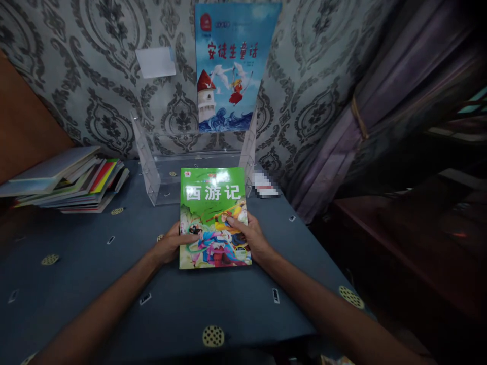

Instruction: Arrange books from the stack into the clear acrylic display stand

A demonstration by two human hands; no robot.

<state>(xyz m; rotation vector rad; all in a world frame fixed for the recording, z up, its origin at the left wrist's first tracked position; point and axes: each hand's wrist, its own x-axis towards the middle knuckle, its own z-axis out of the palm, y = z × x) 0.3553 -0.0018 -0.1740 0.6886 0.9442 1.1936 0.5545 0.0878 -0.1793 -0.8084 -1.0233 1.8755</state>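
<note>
A green picture book with large white characters and colourful figures on its cover is held between my two hands, front facing me. My left hand grips its left edge, thumb lying on the cover. On the opposite edge my right hand is closed the same way, its thumb over a figure. The other fingers are hidden behind the book. Just beyond it stands a clear acrylic rack with stepped sides. A blue storybook is upright at the rack's upper back, towards its right side.
A pile of books lies at the left of the dark blue patterned tablecloth. A white card shows against the wallpaper. A small blurred-out item sits right of the rack. A tied purple curtain hangs beyond the table's right edge.
</note>
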